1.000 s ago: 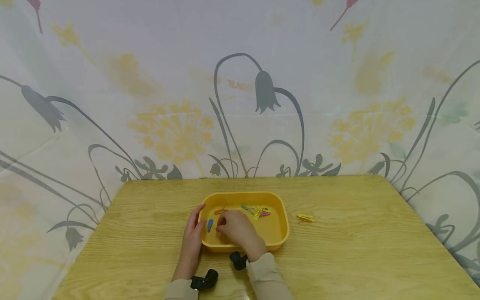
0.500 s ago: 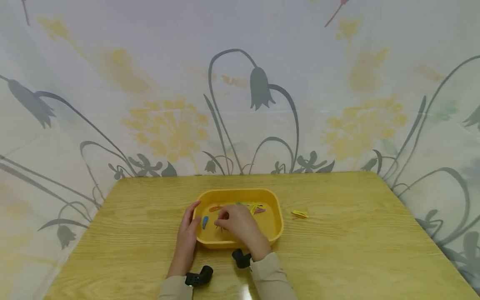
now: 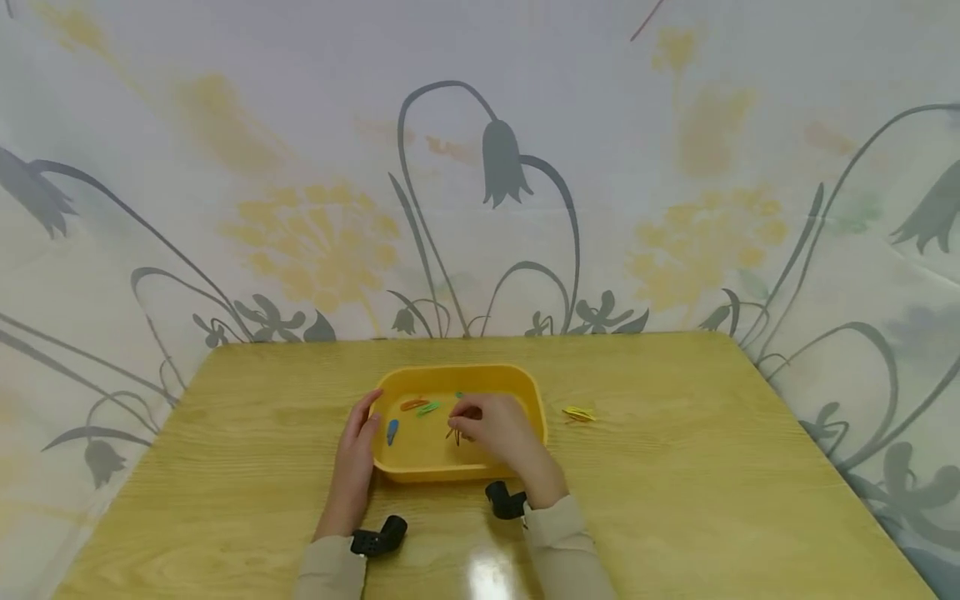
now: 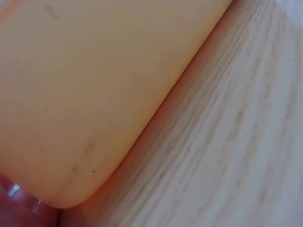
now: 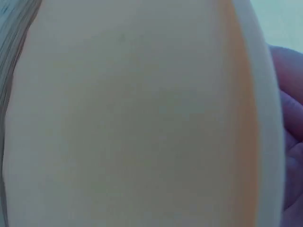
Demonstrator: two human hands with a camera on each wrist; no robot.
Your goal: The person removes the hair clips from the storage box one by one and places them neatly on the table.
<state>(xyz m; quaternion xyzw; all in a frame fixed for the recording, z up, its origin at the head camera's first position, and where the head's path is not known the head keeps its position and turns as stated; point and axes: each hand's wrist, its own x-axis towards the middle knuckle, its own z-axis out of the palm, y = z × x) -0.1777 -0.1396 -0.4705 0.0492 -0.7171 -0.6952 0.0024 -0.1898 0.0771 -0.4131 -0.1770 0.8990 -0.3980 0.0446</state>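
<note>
Overhead, the head view shows a yellow tray on the middle of a wooden worktop. The left hand rests against the tray's left wall, fingers fairly straight, thumb over the rim, gripping nothing. The right hand reaches into the tray, its fingers curled in a pinching grip on a small dark clip near the tray's middle. Left of it in the tray lie a blue clip, an orange clip and a green clip. A yellow clip lies on the worktop just right of the tray. A flowered cloth hangs behind the far edge.

From the left wrist, only the tray's outer wall and the wood grain beside it show, with a bit of finger at the lower left corner.

From the right wrist, a blurred orange surface fills the picture; part of the hand shows at the right edge.
</note>
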